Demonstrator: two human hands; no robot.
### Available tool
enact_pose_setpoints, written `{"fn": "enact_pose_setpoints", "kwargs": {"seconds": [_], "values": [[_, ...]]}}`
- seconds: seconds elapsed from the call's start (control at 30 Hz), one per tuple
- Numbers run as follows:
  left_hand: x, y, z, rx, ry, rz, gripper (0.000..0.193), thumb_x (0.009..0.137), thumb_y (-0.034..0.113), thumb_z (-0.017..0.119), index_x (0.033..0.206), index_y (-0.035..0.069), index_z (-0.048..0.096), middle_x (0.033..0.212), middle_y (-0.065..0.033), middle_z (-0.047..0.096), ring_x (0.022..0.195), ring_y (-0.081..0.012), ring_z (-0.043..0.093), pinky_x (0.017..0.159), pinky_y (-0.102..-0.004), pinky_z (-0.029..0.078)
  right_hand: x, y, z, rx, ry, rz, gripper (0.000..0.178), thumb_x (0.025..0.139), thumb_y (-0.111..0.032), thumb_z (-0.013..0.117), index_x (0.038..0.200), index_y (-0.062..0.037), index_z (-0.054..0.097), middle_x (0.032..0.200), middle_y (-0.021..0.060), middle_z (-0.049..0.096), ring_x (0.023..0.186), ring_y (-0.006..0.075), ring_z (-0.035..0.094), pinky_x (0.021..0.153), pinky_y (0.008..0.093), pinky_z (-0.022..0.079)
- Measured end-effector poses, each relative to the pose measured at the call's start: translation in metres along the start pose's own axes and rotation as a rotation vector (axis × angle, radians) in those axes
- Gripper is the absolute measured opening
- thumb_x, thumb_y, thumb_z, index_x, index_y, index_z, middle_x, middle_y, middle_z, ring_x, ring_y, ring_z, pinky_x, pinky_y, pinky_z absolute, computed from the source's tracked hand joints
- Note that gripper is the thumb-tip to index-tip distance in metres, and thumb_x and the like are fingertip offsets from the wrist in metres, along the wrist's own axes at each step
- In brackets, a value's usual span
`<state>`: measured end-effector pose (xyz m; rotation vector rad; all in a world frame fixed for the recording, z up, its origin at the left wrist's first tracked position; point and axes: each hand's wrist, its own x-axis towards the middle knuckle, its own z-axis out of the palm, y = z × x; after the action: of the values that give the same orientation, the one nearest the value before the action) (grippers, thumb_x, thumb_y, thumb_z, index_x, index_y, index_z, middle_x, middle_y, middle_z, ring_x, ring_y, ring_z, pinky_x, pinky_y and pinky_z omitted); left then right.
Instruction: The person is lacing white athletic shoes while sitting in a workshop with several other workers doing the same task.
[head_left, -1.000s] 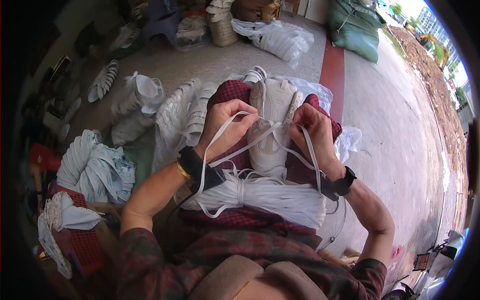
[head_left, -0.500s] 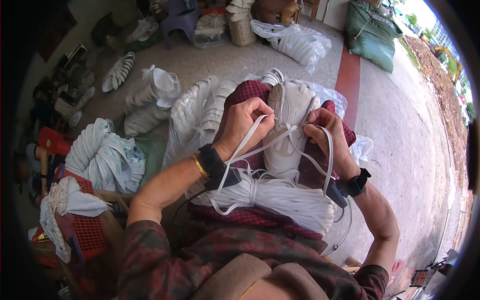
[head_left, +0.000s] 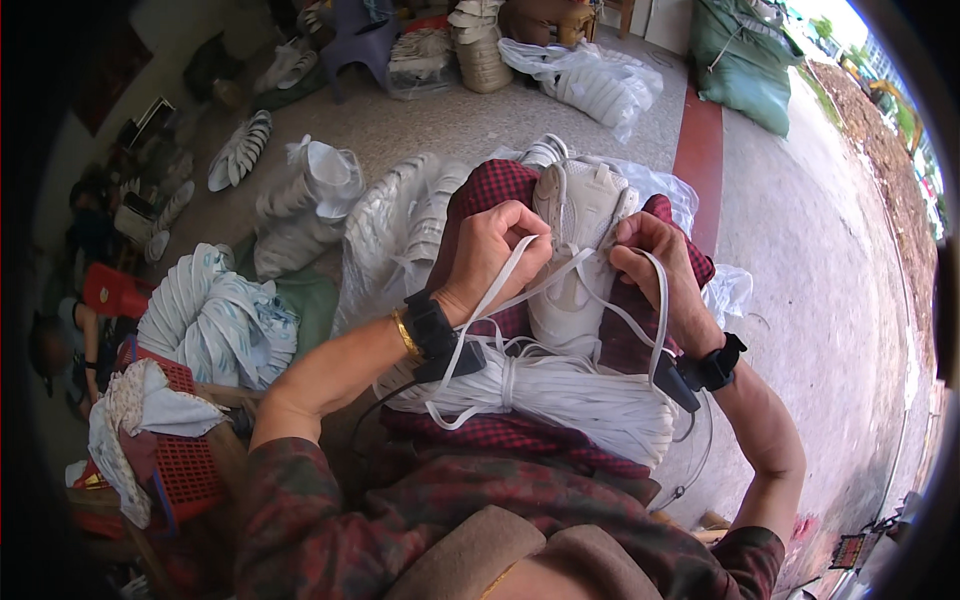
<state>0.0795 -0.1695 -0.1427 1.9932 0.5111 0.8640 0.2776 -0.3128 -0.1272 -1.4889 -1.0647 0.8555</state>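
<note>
A white shoe upper (head_left: 575,290) lies across my lap, its tongue end pointing away from me. One white shoelace (head_left: 645,330) crosses over its front, with a loose loop hanging from each hand. My left hand (head_left: 497,255) is closed in a pinch on the lace at the upper's left edge. At the right edge my right hand (head_left: 662,265) pinches the lace too, thumb and forefinger against the eyelet side. The fingers cover the exact spots where the lace meets the eyelets. Nearer to me, a tied bundle of white shoelaces (head_left: 580,405) rests on my thighs.
Plastic-wrapped stacks of white shoe parts (head_left: 385,225) stand beyond my left knee. Further left are a fanned white stack (head_left: 205,320) and a red basket (head_left: 188,465) with cloths. Green sacks (head_left: 740,75) stand far right. Another person (head_left: 70,340) sits at the far left.
Both hands keep their pinches on the lace beside the upper. The whole view has shifted slightly; no clear movement of the lace shows.
</note>
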Motion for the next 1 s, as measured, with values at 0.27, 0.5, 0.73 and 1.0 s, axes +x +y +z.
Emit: {"fn": "enact_pose_setpoints", "kwargs": {"seconds": [0.27, 0.5, 0.73, 1.0], "values": [[0.007, 0.007, 0.000, -0.043, -0.024, -0.152, 0.013, 0.084, 0.010, 0.074, 0.090, 0.000, 0.068, 0.079, -0.0029, 0.070, 0.071, -0.0056, 0.063, 0.065, -0.0228, 0.052, 0.004, -0.002, 0.000, 0.013, -0.021, 0.021, 0.013, 0.088, -0.016, 0.067, 0.096, -0.0112, 0.059, 0.082, -0.0069, 0.061, 0.072, 0.0000, 0.053, 0.064, 0.0177, 0.044], [0.030, 0.022, -0.024, 0.375, -0.388, 0.279, 0.019, 0.082, -0.002, 0.069, 0.101, -0.002, 0.065, 0.097, -0.0106, 0.062, 0.087, -0.0214, 0.068, 0.073, -0.0332, 0.056, 0.004, -0.036, -0.008, -0.591, -0.079, -0.225, 0.036, 0.076, -0.003, 0.078, 0.108, -0.0024, 0.062, 0.086, 0.0098, 0.065, 0.073, 0.0267, 0.063, 0.070, 0.0358, 0.054], [0.073, 0.036, -0.032, 0.725, -0.718, 0.679, 0.027, 0.073, 0.001, 0.070, 0.097, 0.000, 0.059, 0.113, -0.0118, 0.054, 0.103, -0.0330, 0.061, 0.087, -0.0441, 0.052, 0.028, -0.055, -0.015, -1.255, -0.320, -0.799, 0.042, 0.068, -0.017, 0.085, 0.104, -0.0041, 0.066, 0.119, 0.0117, 0.051, 0.112, 0.0315, 0.049, 0.092, 0.0421, 0.050], [0.092, 0.026, -0.035, 0.738, -0.885, 0.475, 0.029, 0.067, 0.022, 0.081, 0.088, 0.008, 0.067, 0.093, -0.0056, 0.059, 0.097, -0.0286, 0.062, 0.083, -0.0456, 0.045, 0.037, -0.044, -0.025, -0.966, -0.457, -0.683, 0.037, 0.062, -0.018, 0.086, 0.091, -0.0026, 0.069, 0.093, 0.0087, 0.061, 0.098, 0.0300, 0.055, 0.087, 0.0409, 0.047]]}}
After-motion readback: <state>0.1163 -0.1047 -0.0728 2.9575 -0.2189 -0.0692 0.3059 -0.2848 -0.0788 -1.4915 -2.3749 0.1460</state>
